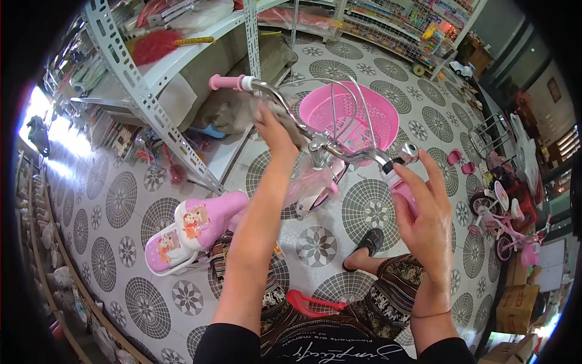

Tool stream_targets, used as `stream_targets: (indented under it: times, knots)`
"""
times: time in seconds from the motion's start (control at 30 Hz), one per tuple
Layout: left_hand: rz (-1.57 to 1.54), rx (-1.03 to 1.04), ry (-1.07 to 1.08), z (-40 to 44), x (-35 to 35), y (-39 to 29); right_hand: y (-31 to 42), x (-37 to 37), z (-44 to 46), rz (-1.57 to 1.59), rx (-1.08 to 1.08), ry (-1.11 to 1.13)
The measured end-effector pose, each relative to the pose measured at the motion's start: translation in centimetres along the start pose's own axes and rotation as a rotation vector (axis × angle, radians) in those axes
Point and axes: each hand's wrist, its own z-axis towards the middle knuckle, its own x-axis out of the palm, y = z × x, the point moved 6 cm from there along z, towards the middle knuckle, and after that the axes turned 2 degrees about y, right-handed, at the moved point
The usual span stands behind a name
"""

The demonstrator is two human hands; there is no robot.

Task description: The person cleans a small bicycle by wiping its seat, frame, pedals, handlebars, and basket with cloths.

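Note:
A small bicycle's chrome handlebar (282, 103) crosses the middle, with a pink grip (225, 82) on its left end. My right hand (424, 209) is closed round the right pink grip, its fingers at the silver bell (409, 151). My left hand (273, 130) is beside the left part of the bar, blurred; whether its fingers touch anything is unclear. A pink basket (350, 115) hangs in front of the bar. The pink and white seat (200, 227) lies at lower left, printed with cartoon bears.
Metal shelving (148, 91) with bagged goods stands at the left. Another small pink bicycle (506, 221) is at the right, near cardboard boxes (517, 306). A red plastic item (315, 303) lies by my lap. Patterned tile floor (316, 246) spreads around.

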Motion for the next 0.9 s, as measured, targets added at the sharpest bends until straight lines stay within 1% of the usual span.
stream_targets:
  times: [0.07, 0.13, 0.2, 0.23, 0.27, 0.3, 0.33, 0.37, 0.4, 0.43, 0.47, 0.5, 0.53, 0.6, 0.63, 0.7, 0.73, 0.8, 0.83, 0.9]
  knots:
    - [0.176, -0.155, 0.077, -2.6, -2.5, 2.6, -0.5, -0.3, 0.2, 0.006, -0.001, -0.02]
    - [0.751, -0.312, 0.439, -5.0, -5.2, 4.6, -1.4, -0.7, 0.0, 0.051, -0.04, -0.03]
    - [0.567, -0.421, 0.465, -6.5, -8.2, 5.3, -3.0, -0.6, -0.9, 0.41, -0.001, -0.079]
    - [0.477, -0.473, 0.478, -7.2, -8.7, 4.8, -4.5, 0.0, -1.7, 0.747, 0.056, -0.128]
    - [0.502, -0.519, 0.454, -7.5, -9.7, 4.2, -6.2, 1.0, -2.7, 1.083, 0.113, -0.18]
    - [0.526, -0.566, 0.428, -8.2, -9.7, 2.6, -8.2, 2.3, -4.0, 1.249, 0.184, -0.193]
    - [0.549, -0.613, 0.402, -9.1, -10.0, 1.7, -10.3, 4.5, -5.7, 1.158, 0.361, -0.212]
    - [0.568, -0.588, 0.464, -10.2, -10.3, 1.7, -12.4, 7.0, -7.7, 1.061, 0.532, -0.229]
    - [0.601, -0.551, 0.449, -12.1, -10.6, 1.8, -12.9, 10.5, -9.8, 0.827, 0.474, -0.086]
    - [0.637, -0.513, 0.434, -14.4, -10.6, 2.1, -11.7, 13.4, -11.2, 0.848, 0.532, 0.025]
    - [0.526, -0.673, 0.406, -16.9, -10.9, 3.6, -10.5, 16.3, -12.6, 0.86, 0.589, 0.14]
    - [0.412, -0.83, 0.371, -19.5, -11.1, 5.1, -8.6, 19.1, -13.1, 1.126, 0.761, 0.232]
    - [0.529, -0.898, 0.439, -21.8, -11.0, 5.7, -7.9, 20.6, -13.1, 1.304, 0.752, 0.194]
    - [0.391, -1.19, 0.516, -23.3, -12.1, 7.5, -8.4, 24.6, -13.6, 1.652, 0.726, 0.115]
    - [0.695, -0.989, 0.766, -22.2, -12.3, 7.6, -12.0, 26.9, -15.3, 1.628, 0.881, -0.037]
    - [1.262, -0.488, 1.232, -20.1, -12.9, 7.7, -16.6, 29.3, -16.3, 1.618, 0.909, -0.04]
    - [1.333, -0.6, 1.263, -18.9, -14.6, 8.7, -18.4, 30.3, -16.2, 1.611, 0.924, -0.041]
    - [1.469, -0.83, 1.311, -16.7, -18.5, 11.5, -21.3, 32.1, -15.4, 1.441, 0.88, -0.091]
    - [1.515, -0.715, 1.212, -15.4, -19.5, 13.1, -22.2, 32.7, -14.7, 1.357, 0.859, -0.105]
    - [1.602, -0.483, 1.009, -13.0, -21.3, 15.1, -21.1, 33.1, -10.8, 1.241, 0.802, -0.068]
